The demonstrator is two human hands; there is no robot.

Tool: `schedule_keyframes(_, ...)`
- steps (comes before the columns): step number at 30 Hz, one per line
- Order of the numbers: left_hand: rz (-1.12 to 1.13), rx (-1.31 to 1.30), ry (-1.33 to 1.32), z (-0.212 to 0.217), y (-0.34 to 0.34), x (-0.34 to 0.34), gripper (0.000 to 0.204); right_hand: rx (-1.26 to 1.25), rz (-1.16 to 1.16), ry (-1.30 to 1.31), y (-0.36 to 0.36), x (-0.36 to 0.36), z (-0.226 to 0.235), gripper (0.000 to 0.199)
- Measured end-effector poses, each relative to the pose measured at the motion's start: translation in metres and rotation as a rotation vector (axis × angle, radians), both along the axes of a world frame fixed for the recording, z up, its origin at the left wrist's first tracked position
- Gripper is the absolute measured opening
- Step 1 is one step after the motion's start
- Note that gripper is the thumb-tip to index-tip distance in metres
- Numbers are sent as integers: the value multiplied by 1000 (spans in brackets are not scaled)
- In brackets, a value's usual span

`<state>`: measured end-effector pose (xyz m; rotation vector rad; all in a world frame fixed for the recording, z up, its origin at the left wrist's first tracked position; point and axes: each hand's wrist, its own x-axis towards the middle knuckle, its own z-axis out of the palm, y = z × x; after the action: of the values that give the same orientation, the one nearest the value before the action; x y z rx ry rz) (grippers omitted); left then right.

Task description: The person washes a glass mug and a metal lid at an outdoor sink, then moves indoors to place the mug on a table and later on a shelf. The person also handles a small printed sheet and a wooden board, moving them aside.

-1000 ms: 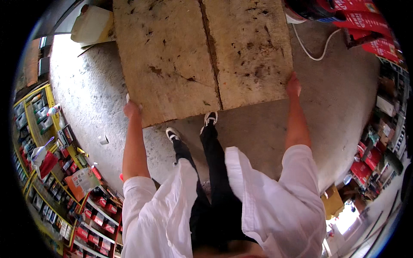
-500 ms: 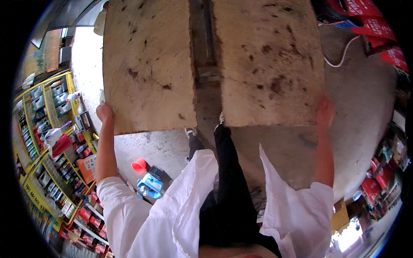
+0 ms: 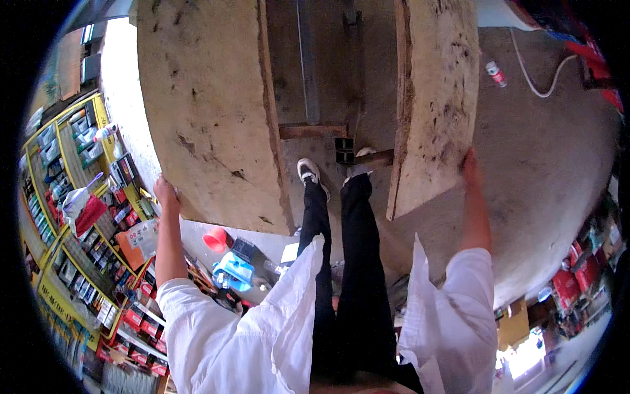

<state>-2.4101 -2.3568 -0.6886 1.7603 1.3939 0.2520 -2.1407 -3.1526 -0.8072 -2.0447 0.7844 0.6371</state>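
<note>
Two long tan wooden boards with dark stains lie ahead of me, a left board [image 3: 210,118] and a right board [image 3: 438,98]. My left hand [image 3: 167,192] is closed on the outer edge of the left board, close to its near corner. On the right, my right hand [image 3: 470,169] grips the outer edge of the other board; its fingers are partly hidden behind the wood. Both boards are tilted, the right one more steeply. Between them a wide gap shows a long metal bar [image 3: 307,72] and a short wooden crosspiece [image 3: 308,131].
My shoe [image 3: 307,170] stands below the gap. A red funnel-like item [image 3: 215,239] and a blue container [image 3: 234,270] are at lower left, beside yellow shelves [image 3: 98,125] of bottles and boxes. A red-and-white can [image 3: 496,74] and a pale cable [image 3: 531,88] lie on the right floor.
The boards have tilted and their inner edges have moved apart, so the gap is wider and the crosspiece shows fully. Both hands keep their hold; the right hand has shifted slightly left.
</note>
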Motion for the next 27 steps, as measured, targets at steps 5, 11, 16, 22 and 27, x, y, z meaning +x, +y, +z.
schedule_keyframes(5, -143, 126, 80, -15, 3, 6, 29, 302, 28, 16, 51, -5, -103, 64)
schedule_keyframes(11, 72, -132, -74, -16, -40, 20, 25, 574, 59, 286, 117, -4, -124, 52)
schedule_keyframes(16, 72, -58, -80, -20, -36, -6, 27, -301, 396, -170, 180, 53, -45, 39)
schedule_keyframes(22, 108, -75, -109, -44, -54, -39, 30, 232, 562, -852, 364, 96, 172, 31)
schedule_keyframes(27, 1, 164, 58, -66, -104, -8, 36, 489, 399, -454, 401, 100, 148, 31)
